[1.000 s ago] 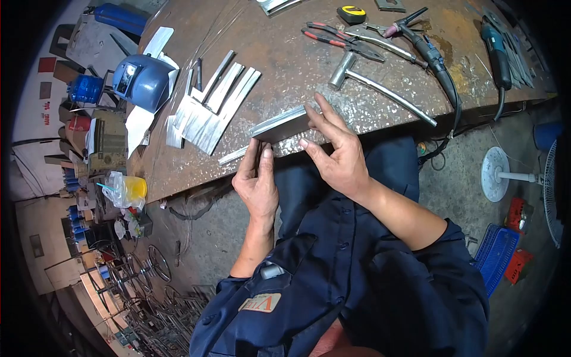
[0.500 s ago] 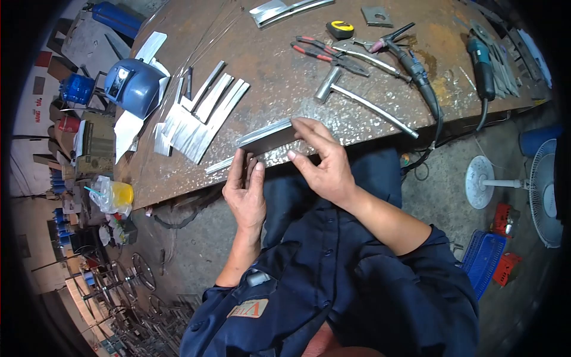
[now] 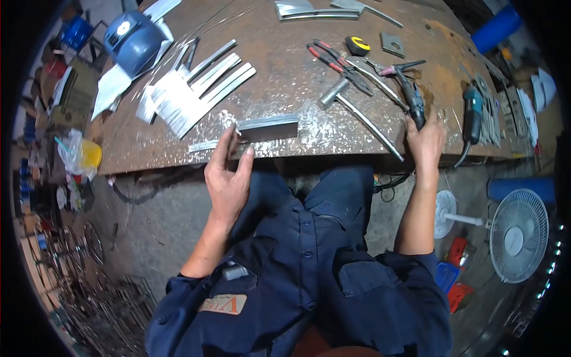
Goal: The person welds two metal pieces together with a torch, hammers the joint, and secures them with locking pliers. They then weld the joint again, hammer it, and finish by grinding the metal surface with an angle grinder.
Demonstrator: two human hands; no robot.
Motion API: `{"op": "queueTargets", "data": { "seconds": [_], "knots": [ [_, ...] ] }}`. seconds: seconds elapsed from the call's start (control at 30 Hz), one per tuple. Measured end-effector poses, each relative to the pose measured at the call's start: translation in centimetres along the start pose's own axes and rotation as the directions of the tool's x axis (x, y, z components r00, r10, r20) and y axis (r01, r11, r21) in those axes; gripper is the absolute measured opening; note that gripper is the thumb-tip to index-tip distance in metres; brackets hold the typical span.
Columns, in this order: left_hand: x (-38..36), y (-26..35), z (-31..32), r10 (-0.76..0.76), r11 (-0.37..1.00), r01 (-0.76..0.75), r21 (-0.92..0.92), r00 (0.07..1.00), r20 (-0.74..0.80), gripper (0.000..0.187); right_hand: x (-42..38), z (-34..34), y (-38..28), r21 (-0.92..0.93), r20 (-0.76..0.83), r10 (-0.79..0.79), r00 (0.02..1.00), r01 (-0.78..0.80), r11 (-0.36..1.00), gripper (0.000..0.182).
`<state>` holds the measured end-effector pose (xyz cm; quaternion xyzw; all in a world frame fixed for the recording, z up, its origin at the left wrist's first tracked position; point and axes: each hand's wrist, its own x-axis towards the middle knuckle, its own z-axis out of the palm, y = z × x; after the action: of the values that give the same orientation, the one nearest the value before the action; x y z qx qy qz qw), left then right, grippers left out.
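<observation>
My left hand (image 3: pixel 227 184) is by the left end of a flat metal bar (image 3: pixel 270 128) standing on edge near the table's front. Its thumb and fingers are apart, and the fingertips come close to the bar's end. A thin metal strip (image 3: pixel 203 146) lies just left of that hand. Farther right, my right hand (image 3: pixel 426 143) has its thumb and fingers around the handle of a welding torch (image 3: pixel 413 98), which lies on the table with its pink nozzle pointing left. Left of the torch is a T-shaped metal hammer (image 3: pixel 363 119).
Pliers (image 3: pixel 342 64), a tape measure (image 3: pixel 358 46) and locking pliers (image 3: pixel 380 80) lie behind the hammer. An angle grinder (image 3: pixel 473 116) is at right. At left are metal strips (image 3: pixel 223 77), a welding helmet (image 3: pixel 134 43) and a bagged yellow drink (image 3: pixel 89 154). A fan (image 3: pixel 517 235) stands on the floor.
My right hand has left the metal bar and moved right to the welding torch. My left hand has come away slightly from the bar, which now rests on the table. The camera view has shifted.
</observation>
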<state>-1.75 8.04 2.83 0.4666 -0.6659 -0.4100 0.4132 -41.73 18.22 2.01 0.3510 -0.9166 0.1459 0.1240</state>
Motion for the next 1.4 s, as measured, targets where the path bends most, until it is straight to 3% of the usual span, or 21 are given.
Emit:
{"op": "queueTargets", "data": {
  "seconds": [0.03,0.07,0.1,0.13,0.17,0.2,0.23,0.27,0.33,0.4,0.47,0.53,0.57,0.6,0.67,0.73,0.77,0.8,1.0,1.07,1.4],
  "knots": [
    [0.5,0.2,0.0,0.169,0.972,-0.152,0.178,0.982,-0.081,0.061,1.0,0.3,1.3,-0.016,0.088,-0.018,0.996,0.019,1.0,0.072],
    [1.3,0.8,-0.2,0.158,0.974,-0.14,0.178,0.983,-0.095,0.061,1.7,0.8,2.4,-0.032,0.176,-0.026,0.984,0.032,0.999,0.072],
    [2.3,1.8,-0.5,0.37,0.869,-0.334,0.366,0.929,-0.031,0.062,2.2,1.2,3.0,-0.034,0.182,-0.035,0.983,0.042,0.999,0.072],
    [3.2,2.7,-0.9,0.548,0.689,-0.504,0.52,0.833,0.08,0.063,2.6,1.5,3.5,0.09,0.195,-0.059,0.979,0.042,0.995,0.068],
    [3.9,3.5,-1.0,0.545,0.692,-0.502,0.52,0.835,0.081,0.063,2.6,1.6,3.7,0.213,0.202,-0.081,0.976,0.037,0.976,0.064],
    [4.6,4.2,-1.0,0.509,0.627,-0.517,0.583,0.838,0.196,0.058,2.3,1.1,3.4,0.211,0.2,-0.084,0.976,0.04,0.977,0.064],
    [5.2,4.5,-0.9,0.459,0.556,-0.535,0.637,0.836,0.301,0.053,1.9,0.2,3.1,0.25,0.095,-0.101,0.99,0.074,0.965,0.059],
    [5.9,4.3,-1.1,0.46,0.558,-0.531,0.638,0.837,0.294,0.053,1.5,-0.8,3.0,0.286,-0.01,-0.113,0.994,0.111,0.952,0.054],
    [7.0,3.7,-2.0,0.379,0.563,-0.583,0.586,0.812,0.444,0.038,0.7,-4.9,2.0,0.237,0.143,-0.029,0.989,-0.005,0.972,0.05],
    [7.2,4.1,-2.0,0.362,0.596,-0.582,0.553,0.81,0.462,0.028,-1.1,-7.4,1.8,0.407,0.092,-0.192,0.977,0.139,0.903,0.061],
    [7.4,3.8,-1.8,0.402,0.62,-0.601,0.504,0.795,0.454,0.028,-3.4,-10.8,-0.5,0.563,0.173,-0.23,0.958,0.095,0.821,0.082],
    [7.6,3.8,-1.3,0.401,0.628,-0.608,0.486,0.788,0.468,0.028,-5.0,-11.9,-1.8,0.737,0.104,-0.419,0.902,0.213,0.641,0.099],
    [7.7,3.8,-1.2,0.401,0.629,-0.616,0.474,0.779,0.482,0.029,-6.2,-12.5,-2.5,0.773,0.214,-0.415,0.884,0.107,0.625,0.101],
    [7.9,3.8,-1.1,0.401,0.633,-0.614,0.471,0.781,0.478,0.029,-6.9,-12.3,-3.1,0.748,0.101,-0.518,0.849,0.279,0.602,0.099],
    [8.1,3.7,-1.1,0.387,0.649,-0.61,0.454,0.779,0.493,0.028,-9.1,-11.9,-3.7,0.774,0.254,-0.478,0.841,0.119,0.622,0.096],
    [8.0,3.8,-1.0,0.377,0.66,-0.599,0.454,0.787,0.489,0.027,-10.5,-10.7,-5.0,0.813,0.161,-0.521,0.838,0.187,0.551,0.095],
    [8.0,3.8,-1.0,0.368,0.665,-0.591,0.457,0.792,0.488,0.026,-10.4,-10.2,-5.9,0.746,-0.038,-0.614,0.789,0.431,0.508,0.092],
    [8.1,3.8,-1.0,0.366,0.664,-0.591,0.458,0.791,0.49,0.026,-11.3,-9.9,-5.6,0.802,0.13,-0.559,0.819,0.245,0.544,0.089],
    [8.1,3.9,-1.0,0.336,0.695,-0.563,0.447,0.804,0.49,0.025,-12.4,-7.8,-7.2,0.809,0.041,-0.599,0.8,0.326,0.49,0.088],
    [8.1,3.6,-1.0,0.332,0.715,-0.543,0.441,0.818,0.469,0.025,-12.4,-7.5,-7.6,0.747,-0.085,-0.638,0.765,0.473,0.467,0.088],
    [8.1,4.1,-1.0,0.306,0.72,-0.529,0.449,0.823,0.478,0.025,-13.0,-7.6,-7.4,0.837,0.101,-0.597,0.796,0.257,0.483,0.08]
  ]
}}
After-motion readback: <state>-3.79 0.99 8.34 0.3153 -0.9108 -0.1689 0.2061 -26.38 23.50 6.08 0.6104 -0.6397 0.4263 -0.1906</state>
